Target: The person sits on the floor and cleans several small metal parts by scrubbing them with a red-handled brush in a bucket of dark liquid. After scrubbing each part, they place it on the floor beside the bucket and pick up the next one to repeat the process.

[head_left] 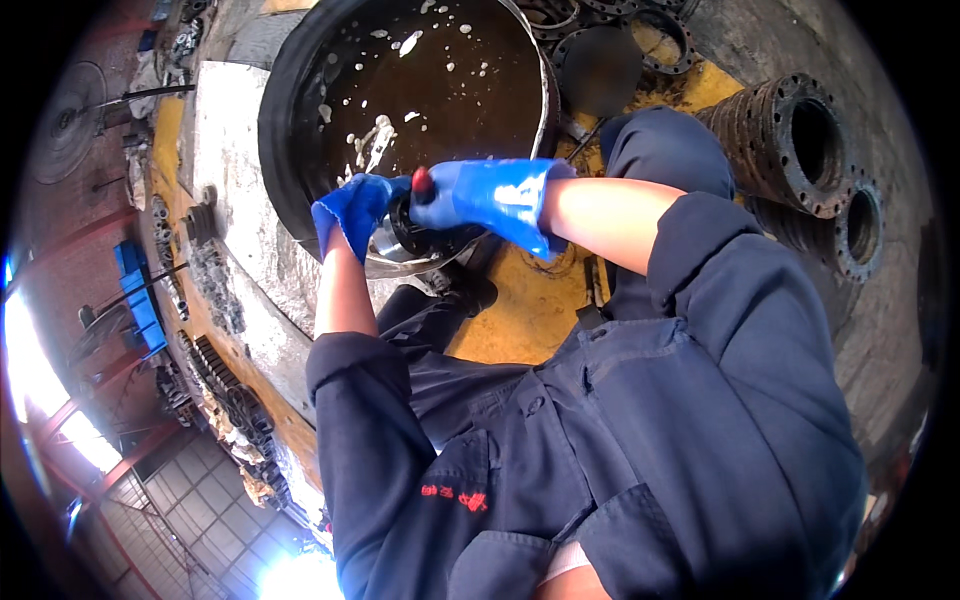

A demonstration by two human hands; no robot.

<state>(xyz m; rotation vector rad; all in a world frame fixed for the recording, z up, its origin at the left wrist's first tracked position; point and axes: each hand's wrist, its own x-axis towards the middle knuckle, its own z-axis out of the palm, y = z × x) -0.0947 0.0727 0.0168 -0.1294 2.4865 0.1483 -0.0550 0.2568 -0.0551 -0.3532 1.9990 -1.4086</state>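
Just inside the near edge of the basin (pixel 283 140), a dark round part (pixel 432 240) sits below your gloved hands: the right hand (pixel 455 192) closed round a red-handled tool (pixel 422 181), the left hand (pixel 362 203) beside it, its grip hidden. Farther in, foam-flecked brown liquid (pixel 450 105); beyond the right edge, stacked rusty flanges (pixel 757 120).

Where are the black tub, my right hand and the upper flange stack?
Black tub (pixel 284 160), head view: left wall.
Right hand (pixel 450 197), head view: back of the hand.
Upper flange stack (pixel 757 132), head view: outer edges along its side.
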